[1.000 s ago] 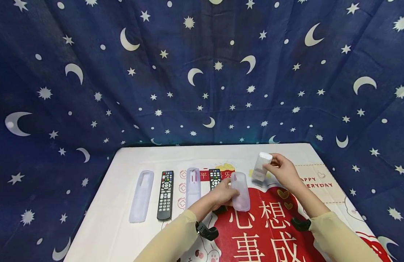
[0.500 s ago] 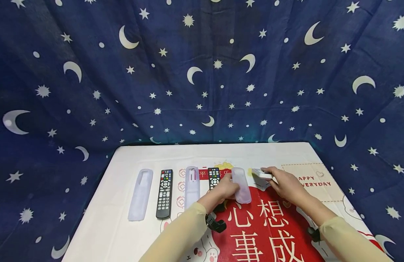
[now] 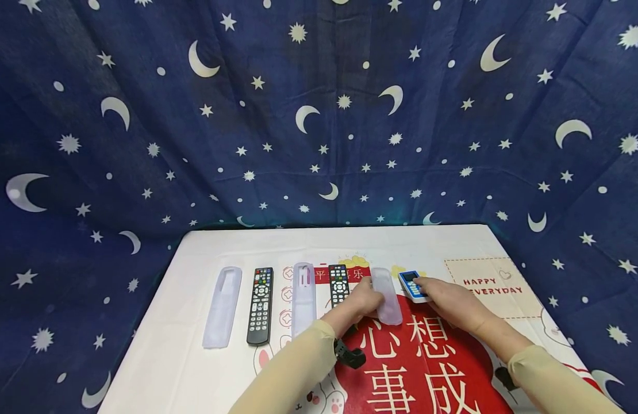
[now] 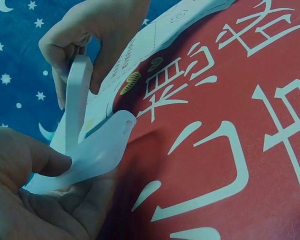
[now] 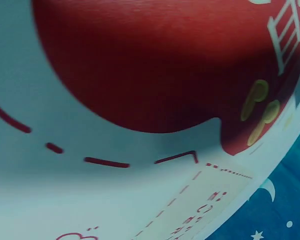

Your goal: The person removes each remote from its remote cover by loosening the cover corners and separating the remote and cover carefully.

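Observation:
My left hand (image 3: pixel 364 300) pinches a translucent silicone remote cover (image 3: pixel 389 307) between thumb and fingers. To its right, my right hand (image 3: pixel 450 298) grips a small white remote control (image 3: pixel 410 286) with a blue face and a dark screen, now facing up. In the left wrist view, the remote's white edge (image 4: pixel 76 105) stands close behind the cover (image 4: pixel 102 150); whether they touch I cannot tell. The fingers partly hide both things. A black remote control (image 3: pixel 339 282) lies just left of my left hand, its lower part behind the wrist. Neither hand shows in the right wrist view.
Further left on the table (image 3: pixel 164 345) lie a translucent cover (image 3: pixel 303 296), a longer black remote (image 3: pixel 260 307) and another translucent cover (image 3: pixel 223 307). A dark blue star-and-moon cloth (image 3: pixel 277 144) hangs behind the table's far edge.
My right hand has turned the remote from its white side to its blue face and lowered it. My left hand has shifted slightly right with the cover, toward the remote.

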`<act>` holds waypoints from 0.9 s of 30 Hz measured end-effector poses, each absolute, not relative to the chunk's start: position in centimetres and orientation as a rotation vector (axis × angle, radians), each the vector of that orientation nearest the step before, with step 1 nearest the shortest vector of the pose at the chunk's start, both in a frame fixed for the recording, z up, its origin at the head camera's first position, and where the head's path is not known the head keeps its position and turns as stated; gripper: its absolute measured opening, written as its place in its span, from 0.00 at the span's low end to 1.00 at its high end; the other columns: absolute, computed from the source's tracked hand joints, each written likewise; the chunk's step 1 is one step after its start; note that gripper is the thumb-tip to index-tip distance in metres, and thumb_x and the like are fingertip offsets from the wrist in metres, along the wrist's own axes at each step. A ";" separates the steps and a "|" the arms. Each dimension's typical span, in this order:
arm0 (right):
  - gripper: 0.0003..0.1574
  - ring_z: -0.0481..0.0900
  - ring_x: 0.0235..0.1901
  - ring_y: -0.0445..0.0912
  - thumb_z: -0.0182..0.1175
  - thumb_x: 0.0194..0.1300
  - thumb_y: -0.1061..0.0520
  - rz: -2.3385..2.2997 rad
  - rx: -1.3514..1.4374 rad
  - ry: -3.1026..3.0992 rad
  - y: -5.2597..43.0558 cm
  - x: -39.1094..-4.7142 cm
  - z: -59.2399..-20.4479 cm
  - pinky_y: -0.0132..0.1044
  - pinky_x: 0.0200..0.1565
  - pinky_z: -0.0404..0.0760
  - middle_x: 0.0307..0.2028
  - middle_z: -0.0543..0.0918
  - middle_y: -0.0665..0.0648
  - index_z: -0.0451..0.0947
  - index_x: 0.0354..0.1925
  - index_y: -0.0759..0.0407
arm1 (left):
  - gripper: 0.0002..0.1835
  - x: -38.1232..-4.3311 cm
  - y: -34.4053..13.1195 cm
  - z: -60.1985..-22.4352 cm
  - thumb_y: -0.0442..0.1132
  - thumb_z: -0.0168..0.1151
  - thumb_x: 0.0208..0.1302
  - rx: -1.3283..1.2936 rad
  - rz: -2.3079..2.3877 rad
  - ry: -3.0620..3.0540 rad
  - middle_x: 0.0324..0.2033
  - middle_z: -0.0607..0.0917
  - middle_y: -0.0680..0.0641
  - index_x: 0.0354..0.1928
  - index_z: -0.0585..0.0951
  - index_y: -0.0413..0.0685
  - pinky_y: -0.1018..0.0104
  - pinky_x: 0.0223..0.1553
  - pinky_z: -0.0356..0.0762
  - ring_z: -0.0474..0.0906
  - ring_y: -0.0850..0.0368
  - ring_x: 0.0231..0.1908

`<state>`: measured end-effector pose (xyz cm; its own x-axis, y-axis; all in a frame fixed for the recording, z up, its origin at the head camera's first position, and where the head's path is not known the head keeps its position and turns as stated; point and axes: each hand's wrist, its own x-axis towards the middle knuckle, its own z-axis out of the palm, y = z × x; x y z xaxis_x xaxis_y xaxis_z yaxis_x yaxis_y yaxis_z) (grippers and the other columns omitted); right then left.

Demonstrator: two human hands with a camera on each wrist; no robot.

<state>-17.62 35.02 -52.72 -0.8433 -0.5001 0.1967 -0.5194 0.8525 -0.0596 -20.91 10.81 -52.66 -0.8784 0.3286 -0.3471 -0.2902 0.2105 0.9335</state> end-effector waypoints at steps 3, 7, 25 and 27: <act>0.27 0.84 0.49 0.51 0.69 0.65 0.60 0.141 0.835 -2.821 35.4 -17.8 -53.3 0.48 0.49 0.86 0.52 0.85 0.60 0.75 0.61 0.63 | 0.32 -21.0 11.2 -52.6 0.19 0.55 0.58 0.038 1.710 2.009 0.44 0.79 0.36 0.67 0.66 0.29 0.45 0.40 0.87 0.84 0.37 0.45; 0.25 0.84 0.48 0.49 0.66 0.66 0.60 0.118 0.858 -2.796 35.6 -18.0 -54.0 0.47 0.48 0.86 0.52 0.85 0.59 0.76 0.60 0.62 | 0.30 -21.1 11.5 -52.7 0.18 0.54 0.57 0.040 1.729 1.996 0.42 0.79 0.36 0.65 0.67 0.27 0.46 0.38 0.87 0.85 0.36 0.42; 0.38 0.78 0.60 0.53 0.12 0.81 0.48 -0.070 1.268 -2.528 37.6 -16.9 -56.8 0.48 0.52 0.84 0.63 0.79 0.60 0.72 0.53 0.52 | 0.34 -20.5 11.5 -53.3 0.21 0.60 0.55 0.117 1.507 2.280 0.49 0.80 0.34 0.68 0.68 0.30 0.52 0.43 0.85 0.78 0.45 0.46; 0.38 0.78 0.60 0.54 0.12 0.81 0.48 -0.080 1.275 -2.525 37.7 -17.0 -56.8 0.48 0.52 0.84 0.62 0.79 0.60 0.72 0.52 0.52 | 0.33 -20.6 11.5 -53.1 0.21 0.60 0.57 0.134 1.482 2.299 0.48 0.80 0.35 0.68 0.69 0.30 0.53 0.42 0.85 0.79 0.45 0.45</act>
